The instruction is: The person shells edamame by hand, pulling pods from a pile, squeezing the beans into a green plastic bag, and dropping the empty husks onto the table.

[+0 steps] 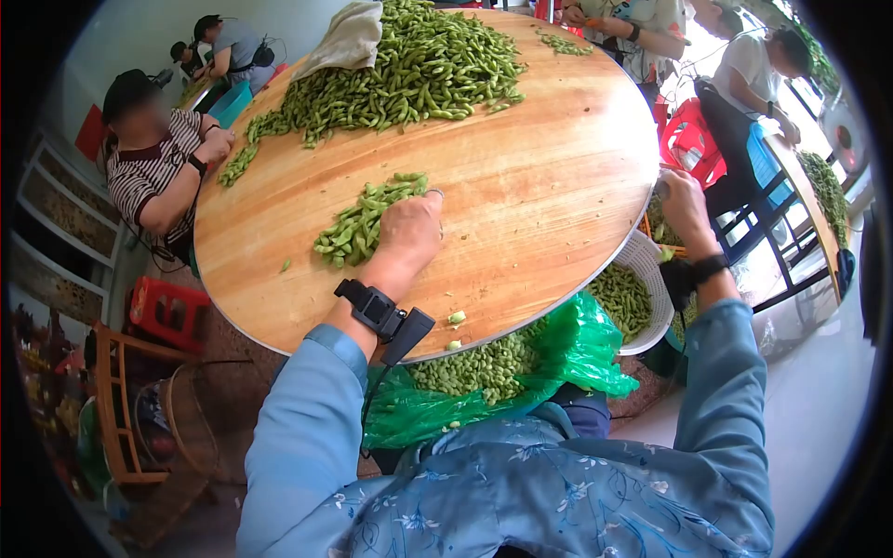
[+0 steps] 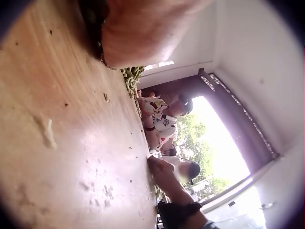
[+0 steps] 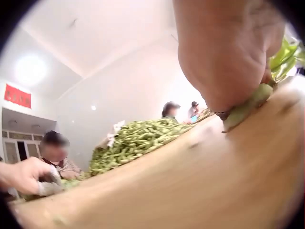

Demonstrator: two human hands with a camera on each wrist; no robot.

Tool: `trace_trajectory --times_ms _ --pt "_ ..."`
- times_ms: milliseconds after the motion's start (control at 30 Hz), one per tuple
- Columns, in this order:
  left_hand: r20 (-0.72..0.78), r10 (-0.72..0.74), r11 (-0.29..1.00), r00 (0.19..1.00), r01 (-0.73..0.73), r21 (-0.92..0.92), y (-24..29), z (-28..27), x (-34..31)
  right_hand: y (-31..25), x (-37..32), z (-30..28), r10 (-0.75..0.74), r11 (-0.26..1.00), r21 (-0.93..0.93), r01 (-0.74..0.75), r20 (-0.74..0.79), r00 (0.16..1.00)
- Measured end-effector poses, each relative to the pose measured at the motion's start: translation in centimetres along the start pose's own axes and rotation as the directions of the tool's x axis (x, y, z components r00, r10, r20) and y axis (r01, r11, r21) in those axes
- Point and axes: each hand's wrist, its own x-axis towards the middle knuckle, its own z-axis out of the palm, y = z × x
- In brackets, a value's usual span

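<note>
My left hand [image 1: 409, 231] is at the right side of a small heap of green edamame pods [image 1: 353, 228] on the round wooden table [image 1: 521, 232]. Its back faces up, hiding most of the fingers; I cannot tell whether they grip a pod. A pale wrap [image 3: 50, 185] covers some of its fingertips in the right wrist view. At the table's right edge, my right hand [image 1: 686, 200] pinches an edamame pod [image 3: 248, 109], which shows below its curled fingers in the right wrist view. More green pods [image 3: 286, 57] show beyond that hand.
A large edamame mound [image 1: 419, 65], partly under a pale cloth [image 1: 344, 37], covers the table's far side. Below the near edge lies a green plastic bag [image 1: 586, 349] with shelled beans [image 1: 484, 367]. A white basket [image 1: 656, 270] of pods stands right. Other people sit around; a red stool [image 1: 169, 312] is left.
</note>
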Motion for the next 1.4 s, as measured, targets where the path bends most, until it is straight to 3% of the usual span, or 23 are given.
trace_trajectory --times_ms 100,133,167,200,233,267,300,367,433,467,600,633,733,867,967,1000,1033,1067,1133,1233,1300,1367,1400 --pt "-0.103 0.039 0.997 0.994 -0.046 -0.068 0.0 -1.0 -0.9 -3.6 -2.8 -3.3 0.135 0.976 0.185 -0.117 -0.09 0.987" --pt "-0.152 0.061 0.99 0.987 -0.079 -0.121 0.3 -1.4 -1.5 -5.6 -3.9 -4.1 0.135 0.861 0.496 -0.113 -0.008 0.991" --pt "-0.15 0.061 0.99 0.987 -0.079 -0.118 0.6 -1.8 -2.2 -6.6 -5.1 -3.3 0.139 0.77 0.628 -0.116 0.012 0.99" --pt "-0.097 0.015 0.953 0.995 -0.043 -0.301 1.0 -2.3 -2.8 -9.2 -6.1 -3.9 0.148 0.67 0.717 -0.195 0.129 0.981" --pt "-0.036 -0.021 0.882 0.999 0.002 -0.471 1.2 -2.5 -3.3 -10.9 -7.3 -3.2 0.169 0.433 0.827 -0.358 0.316 0.934" --pt "-0.036 -0.022 0.884 0.999 0.003 -0.467 1.2 -2.5 -3.8 -13.7 -7.7 -4.2 0.118 0.378 0.812 -0.444 0.434 0.893" --pt "0.024 0.028 0.87 0.999 -0.012 -0.493 1.0 -2.5 -4.3 -15.2 -8.4 -2.8 0.03 0.24 0.891 -0.386 0.39 0.92" --pt "0.087 0.07 0.857 0.994 -0.015 -0.515 0.4 -2.4 -5.2 -18.3 -8.3 -3.5 -0.053 0.309 0.871 -0.382 0.416 0.908" --pt "0.024 -0.036 0.855 0.999 0.043 -0.517 -0.2 -2.3 -5.8 -19.8 -8.2 -3.0 -0.087 0.31 0.861 -0.403 0.448 0.89" --pt "0.058 -0.125 0.834 0.99 0.137 -0.535 -0.5 -2.7 -6.0 -20.0 -8.5 -2.2 -0.089 0.283 0.881 -0.38 0.418 0.904" --pt "-0.001 -0.221 0.825 0.975 0.186 -0.534 -1.2 -2.2 -6.3 -21.2 -8.9 -1.8 -0.089 0.138 0.88 -0.455 0.468 0.879" --pt "-0.001 -0.224 0.824 0.975 0.189 -0.535 -0.8 -2.2 -6.3 -21.5 -9.1 -1.8 -0.092 0.139 0.879 -0.456 0.47 0.878" --pt "-0.062 -0.104 0.978 0.993 0.091 -0.188 0.1 -2.5 -6.3 -21.8 -9.5 -1.5 -0.099 0.159 0.869 -0.469 0.487 0.868" --pt "0.037 -0.123 0.976 0.992 0.127 -0.175 -1.1 -1.8 -6.8 -22.3 -9.7 -1.8 -0.107 0.167 0.858 -0.486 0.506 0.856" --pt "-0.068 -0.054 0.987 0.996 0.043 -0.153 -1.9 -1.2 -7.2 -22.9 -9.4 -2.0 -0.126 0.165 0.834 -0.526 0.547 0.828" --pt "0.026 -0.185 0.873 0.982 0.176 -0.454 -1.8 -1.3 -7.6 -23.1 -9.4 -1.8 -0.143 0.155 0.841 -0.519 0.539 0.83" --pt "0.154 -0.275 0.654 0.949 0.302 -0.693 -1.6 -1.5 -8.0 -23.4 -9.3 -1.6 -0.16 0.144 0.847 -0.511 0.53 0.833" --pt "0.155 -0.274 0.654 0.949 0.302 -0.693 -1.1 -2.1 -8.5 -23.6 -9.1 -1.7 -0.159 0.143 0.847 -0.512 0.53 0.833" --pt "0.264 -0.186 0.117 0.946 0.289 -0.95 0.6 -3.7 -9.5 -24.2 -8.7 -2.4 -0.245 -0.013 0.775 -0.632 0.61 0.754" --pt "0.206 -0.178 0.128 0.962 0.23 -0.965 2.8 -4.9 -11.0 -24.8 -8.4 -3.2 -0.341 -0.14 0.704 -0.697 0.626 0.701" --pt "0.119 -0.168 0.137 0.979 0.143 -0.98 3.5 -4.8 -11.7 -24.8 -8.5 -3.3 -0.362 -0.124 0.67 -0.732 0.656 0.662" --pt "0.019 -0.07 0.384 0.997 0.045 -0.922 4.0 -5.2 -12.2 -24.8 -8.5 -3.4 -0.378 -0.107 0.638 -0.762 0.683 0.625" --pt "-0.018 -0.035 0.407 0.999 -0.002 -0.913 4.1 -5.1 -12.3 -24.9 -8.6 -3.4 -0.395 -0.161 0.646 -0.746 0.651 0.648"
